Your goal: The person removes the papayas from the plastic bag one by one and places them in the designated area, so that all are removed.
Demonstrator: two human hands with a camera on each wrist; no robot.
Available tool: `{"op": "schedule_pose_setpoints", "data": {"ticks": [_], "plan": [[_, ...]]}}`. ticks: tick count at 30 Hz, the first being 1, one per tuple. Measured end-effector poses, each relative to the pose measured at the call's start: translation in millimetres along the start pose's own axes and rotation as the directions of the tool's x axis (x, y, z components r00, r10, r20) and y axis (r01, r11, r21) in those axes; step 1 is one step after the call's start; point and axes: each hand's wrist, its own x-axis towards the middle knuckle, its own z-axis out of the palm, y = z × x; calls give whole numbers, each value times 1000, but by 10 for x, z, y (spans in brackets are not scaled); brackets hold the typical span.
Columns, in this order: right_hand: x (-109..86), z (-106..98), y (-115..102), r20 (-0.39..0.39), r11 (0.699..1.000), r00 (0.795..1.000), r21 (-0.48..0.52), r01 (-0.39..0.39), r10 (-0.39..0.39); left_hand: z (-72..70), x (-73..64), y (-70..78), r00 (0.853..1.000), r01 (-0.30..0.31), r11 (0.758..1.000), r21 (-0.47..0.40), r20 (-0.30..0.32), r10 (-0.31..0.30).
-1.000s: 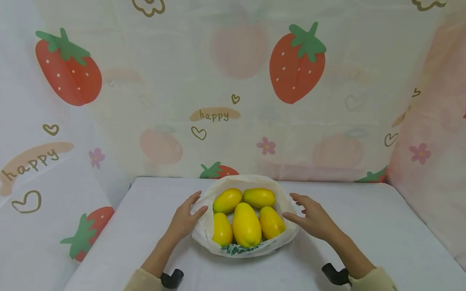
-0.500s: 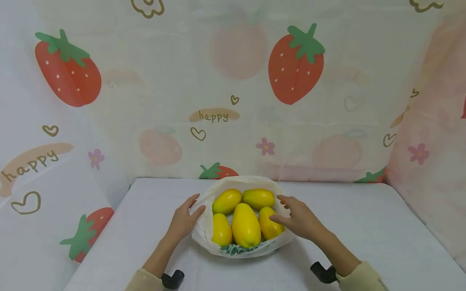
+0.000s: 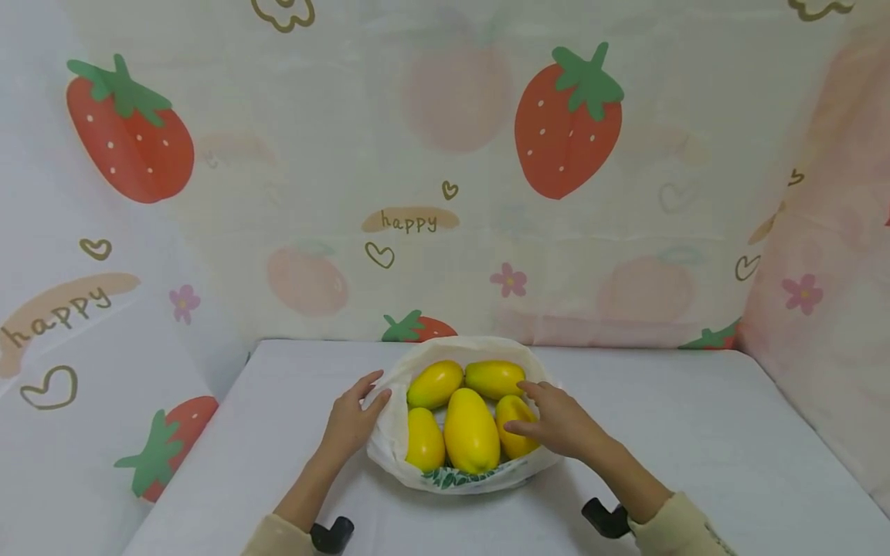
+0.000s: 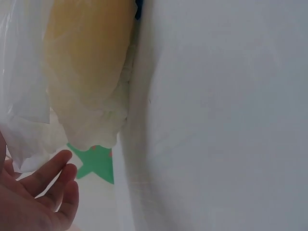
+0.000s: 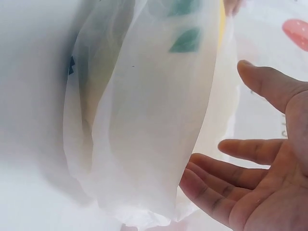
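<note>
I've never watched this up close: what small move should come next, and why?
Perhaps curl the right hand around the front right mango: it reaches over that fruit without gripping it, while the left hand is beside the white plastic bag.

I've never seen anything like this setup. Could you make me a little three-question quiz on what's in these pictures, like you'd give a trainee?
1. Count: how many yellow fruits can be seen in the open white bag?

2. True or false: in the head view, the left hand is at the left side of the bag, outside its opening.

3. Name it: in the head view, which fruit is partly hidden behind the thumb of the right hand?

Key:
1. Five.
2. True.
3. The front right fruit.
</note>
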Motion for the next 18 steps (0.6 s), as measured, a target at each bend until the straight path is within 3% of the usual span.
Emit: {"op": "schedule_pose_setpoints", "data": {"ticks": [18], "plan": [[61,47,4,62,999,998,-38,-28,30,60,14,3,989,-80,997,-19,-125,77]]}}
